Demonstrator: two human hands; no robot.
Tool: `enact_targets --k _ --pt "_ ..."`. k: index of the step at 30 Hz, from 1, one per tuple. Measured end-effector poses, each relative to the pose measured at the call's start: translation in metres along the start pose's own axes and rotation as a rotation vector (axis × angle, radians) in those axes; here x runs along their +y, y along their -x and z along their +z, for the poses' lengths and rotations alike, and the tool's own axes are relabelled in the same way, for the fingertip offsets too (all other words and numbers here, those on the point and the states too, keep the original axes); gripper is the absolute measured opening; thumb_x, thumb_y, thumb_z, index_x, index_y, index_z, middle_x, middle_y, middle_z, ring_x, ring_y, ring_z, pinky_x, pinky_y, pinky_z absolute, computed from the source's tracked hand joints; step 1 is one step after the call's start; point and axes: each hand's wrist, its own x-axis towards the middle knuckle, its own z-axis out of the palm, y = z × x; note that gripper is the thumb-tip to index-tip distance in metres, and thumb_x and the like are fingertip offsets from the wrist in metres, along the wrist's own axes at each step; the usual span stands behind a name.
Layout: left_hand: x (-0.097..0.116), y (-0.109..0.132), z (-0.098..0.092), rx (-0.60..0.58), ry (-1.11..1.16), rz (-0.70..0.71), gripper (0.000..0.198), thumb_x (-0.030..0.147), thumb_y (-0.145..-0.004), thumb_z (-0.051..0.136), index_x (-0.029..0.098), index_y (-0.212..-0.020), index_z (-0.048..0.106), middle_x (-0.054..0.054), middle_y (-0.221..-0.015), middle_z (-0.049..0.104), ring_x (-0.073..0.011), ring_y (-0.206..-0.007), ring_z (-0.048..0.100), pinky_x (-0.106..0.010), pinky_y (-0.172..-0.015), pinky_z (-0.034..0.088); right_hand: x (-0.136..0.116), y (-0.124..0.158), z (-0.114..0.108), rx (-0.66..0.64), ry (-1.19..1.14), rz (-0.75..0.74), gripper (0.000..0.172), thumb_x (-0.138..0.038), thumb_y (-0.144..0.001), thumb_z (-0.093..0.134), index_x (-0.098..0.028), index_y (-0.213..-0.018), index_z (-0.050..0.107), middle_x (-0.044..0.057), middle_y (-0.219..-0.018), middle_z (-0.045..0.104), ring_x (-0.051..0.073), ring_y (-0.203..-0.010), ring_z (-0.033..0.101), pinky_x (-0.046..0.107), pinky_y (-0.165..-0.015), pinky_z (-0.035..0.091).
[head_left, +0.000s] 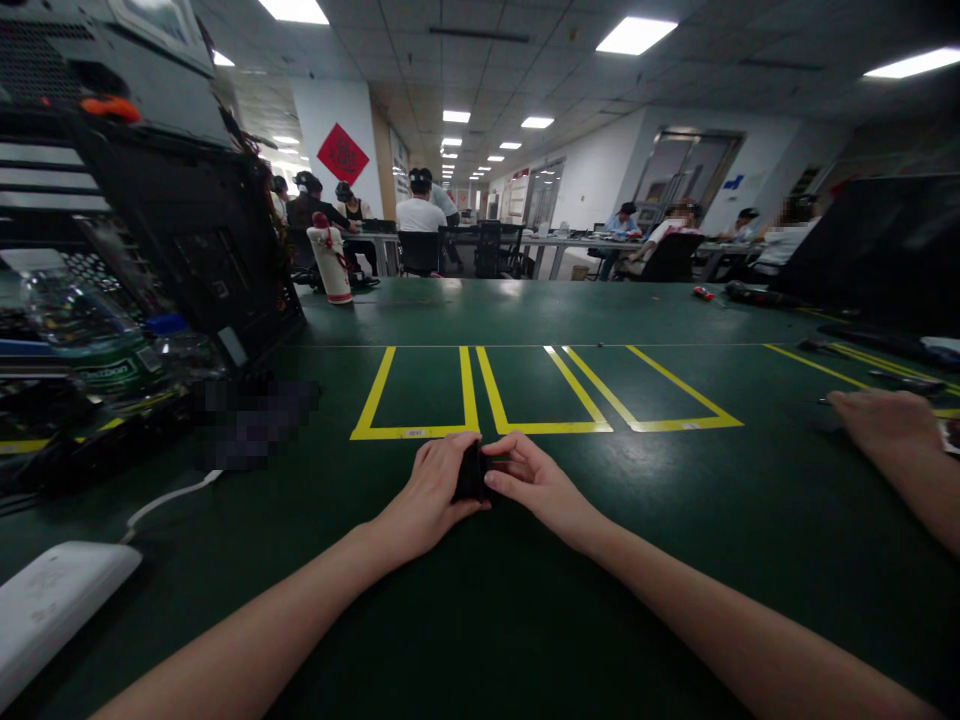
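A small dark block-like object (471,474), its kind unclear, stands at the front edge of the yellow tape frames on the green table. My left hand (435,485) is wrapped round it from the left, with the thumb low and the fingers over its top. From the right, my right hand (536,482) meets the object's edge with curled thumb and fingertips. Much of the object is hidden by my hands.
Yellow tape frames (544,428) mark the green table (480,620). Left are a computer case (217,270), a water bottle (94,335) and a white power bank-like box (64,600). A co-worker's hand (885,425) reaches in at right. Farther back stands a white cylinder (330,265).
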Motion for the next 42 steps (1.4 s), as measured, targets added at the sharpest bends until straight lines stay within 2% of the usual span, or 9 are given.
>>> enact_targets --k 4,7,11,16,22,26,32,38,42 --pt "-0.0003 -0.0001 -0.0006 -0.006 0.005 -0.006 0.057 0.025 -0.073 0.057 0.026 -0.119 0.023 -0.005 -0.12 0.039 -0.0253 -0.112 0.038 -0.045 -0.09 0.036 0.0005 -0.001 -0.0007 0.022 0.032 0.002 0.028 -0.02 -0.073 0.055 -0.022 -0.1 0.047 0.003 -0.105 0.05 0.017 -0.101 0.05 0.036 -0.088 0.04" --pt "-0.0002 0.0001 -0.0011 -0.007 0.01 -0.01 0.057 0.025 -0.073 0.057 0.026 -0.119 0.024 -0.005 -0.12 0.039 -0.0247 -0.112 0.038 -0.044 -0.091 0.035 0.0022 -0.0012 -0.0025 -0.017 0.02 0.017 0.032 -0.019 -0.073 0.055 -0.022 -0.103 0.046 0.003 -0.109 0.049 0.017 -0.103 0.049 0.037 -0.09 0.04" --pt "0.0009 0.0 -0.0013 -0.005 0.006 0.002 0.056 0.023 -0.073 0.056 0.026 -0.119 0.024 -0.005 -0.119 0.039 -0.0245 -0.111 0.038 -0.045 -0.09 0.035 0.0022 -0.0003 -0.0025 -0.06 -0.033 -0.018 0.032 -0.017 -0.069 0.059 -0.022 -0.098 0.045 0.002 -0.106 0.05 0.017 -0.102 0.049 0.035 -0.088 0.041" --pt "0.0014 -0.0005 -0.0017 -0.011 0.011 -0.007 0.056 0.024 -0.073 0.057 0.026 -0.119 0.024 -0.005 -0.119 0.039 -0.0242 -0.111 0.038 -0.045 -0.091 0.035 -0.0002 -0.0008 0.0005 0.008 0.007 -0.011 0.022 -0.02 -0.073 0.055 -0.021 -0.093 0.047 0.002 -0.1 0.052 0.016 -0.097 0.052 0.034 -0.084 0.043" --pt "0.0001 -0.0004 -0.0009 -0.003 0.011 -0.001 0.058 0.024 -0.073 0.057 0.026 -0.119 0.024 -0.005 -0.119 0.039 -0.0242 -0.112 0.037 -0.045 -0.091 0.034 0.0027 -0.0028 -0.0013 -0.002 0.036 0.0 0.029 -0.021 -0.074 0.054 -0.021 -0.101 0.047 0.004 -0.105 0.05 0.016 -0.1 0.05 0.036 -0.089 0.039" --pt "0.0009 0.0002 -0.0018 -0.008 0.009 -0.008 0.056 0.024 -0.073 0.057 0.025 -0.118 0.025 -0.006 -0.118 0.04 -0.0241 -0.111 0.038 -0.044 -0.091 0.035 0.0029 -0.0014 -0.0019 -0.048 -0.028 -0.023 0.032 -0.018 -0.069 0.059 -0.021 -0.098 0.045 0.002 -0.104 0.05 0.016 -0.099 0.05 0.035 -0.086 0.041" --pt "0.0018 0.0006 -0.0028 -0.012 0.024 -0.014 0.056 0.025 -0.073 0.057 0.027 -0.119 0.025 -0.005 -0.119 0.039 -0.0246 -0.112 0.037 -0.045 -0.091 0.035 -0.0029 0.0004 0.0011 0.016 0.015 -0.025 0.019 -0.022 -0.074 0.053 -0.021 -0.093 0.048 0.001 -0.1 0.051 0.014 -0.095 0.052 0.032 -0.084 0.042" --pt "0.0007 0.0003 -0.002 -0.014 0.046 -0.027 0.056 0.026 -0.073 0.056 0.028 -0.119 0.024 -0.005 -0.121 0.038 -0.0263 -0.113 0.036 -0.049 -0.091 0.034 -0.0064 -0.0005 0.0002 0.028 0.057 0.05 0.029 -0.023 -0.074 0.054 -0.02 -0.102 0.047 0.004 -0.106 0.051 0.016 -0.101 0.049 0.036 -0.09 0.038" --pt "0.0007 0.0007 -0.0031 -0.016 0.05 -0.014 0.055 0.025 -0.074 0.056 0.028 -0.119 0.025 -0.005 -0.12 0.038 -0.0258 -0.112 0.037 -0.048 -0.091 0.034 -0.0027 -0.0003 -0.001 -0.024 -0.018 0.011 0.03 -0.019 -0.07 0.058 -0.021 -0.097 0.046 0.003 -0.105 0.051 0.016 -0.099 0.05 0.036 -0.089 0.04"
